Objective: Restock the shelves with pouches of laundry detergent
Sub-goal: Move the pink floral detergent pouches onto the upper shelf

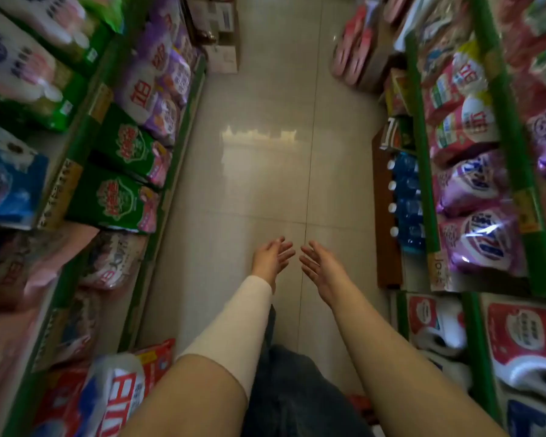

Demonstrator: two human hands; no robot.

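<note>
Tiled floor [265, 171] runs up the middle of the aisle; we place all else vs. it. Left of the floor is a green-edged shelf unit [185, 121] packed w/ bagged goods. Right of the floor is a second green-edged shelf unit [423, 171], also full.

On the left unit, in the tier nearest the floor, we see green detergent pouches [123, 171] side by side. Farther up the aisle are white-and-purple pouches [152, 86]. On the right unit, pink-purple detergent pouches [476, 190] lie in a row, w/ red-and-white pouches [454, 89] beyond them.

Right of the floor's near end stand white jugs [435, 326] w/ red labels. Along the floor's right edge, blue bottles [407, 197] w/ white caps stand in a line. Cardboard boxes [223, 36] sit at the floor's far end on the left, pink slippers [353, 48] at the far end on the right.

Over the floor's near part both arms reach fwd: left forearm in a pale sleeve [234, 326], right forearm bare. Left hand [271, 258] and right hand [320, 266] hover above the floor, palms facing each other. Fingers are straight & slightly spread, fingertips close but apart. Neither hand has hold of anything.
</note>
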